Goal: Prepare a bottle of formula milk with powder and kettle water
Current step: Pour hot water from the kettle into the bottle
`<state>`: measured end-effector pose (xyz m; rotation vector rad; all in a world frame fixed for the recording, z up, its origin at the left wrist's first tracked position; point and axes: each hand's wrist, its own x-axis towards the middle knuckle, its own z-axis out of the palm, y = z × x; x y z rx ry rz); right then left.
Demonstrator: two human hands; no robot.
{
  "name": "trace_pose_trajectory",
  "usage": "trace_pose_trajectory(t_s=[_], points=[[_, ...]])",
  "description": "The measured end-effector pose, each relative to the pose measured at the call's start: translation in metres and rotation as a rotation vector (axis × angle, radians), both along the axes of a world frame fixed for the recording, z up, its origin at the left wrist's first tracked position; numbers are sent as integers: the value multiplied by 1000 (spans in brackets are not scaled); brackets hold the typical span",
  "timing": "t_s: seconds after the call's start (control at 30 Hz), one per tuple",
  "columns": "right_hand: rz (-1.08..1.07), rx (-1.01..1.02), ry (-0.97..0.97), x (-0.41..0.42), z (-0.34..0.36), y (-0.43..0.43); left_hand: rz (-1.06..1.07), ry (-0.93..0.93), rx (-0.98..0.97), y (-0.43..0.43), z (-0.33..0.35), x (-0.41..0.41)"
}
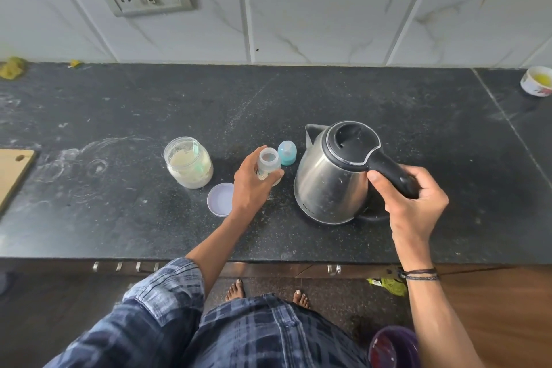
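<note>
The left hand (249,185) is curled round an open, uncapped baby bottle (268,160), holding it upright near the middle of the dark bench (418,104). The right hand (418,203) grips the black handle (391,172) of a steel kettle (328,185) standing just right of the bottle, lid down. A teal bottle top (287,152) sits between them, slightly farther back. To the left stands an open jar (188,163) of pale powder, its lid (219,199) lying nearer, beside the left wrist
</note>
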<state>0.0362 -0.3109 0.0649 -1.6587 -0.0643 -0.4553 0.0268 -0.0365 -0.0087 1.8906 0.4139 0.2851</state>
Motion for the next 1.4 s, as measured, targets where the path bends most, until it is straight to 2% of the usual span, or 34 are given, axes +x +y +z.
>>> trace_pose_trajectory(t_s=[0.77,0.87,1.1,1.4], points=[[67,37,54,43,9,-24,22,11,-6,-3,0,3],[56,-17,39,42,8,-24,30,11,-5,-4,1,2],[-125,-299,-55,45,11,-16,32,6,15,-8,4,0],[-111,-275,-65,51,13,-17,33,4,31,-8,4,0]])
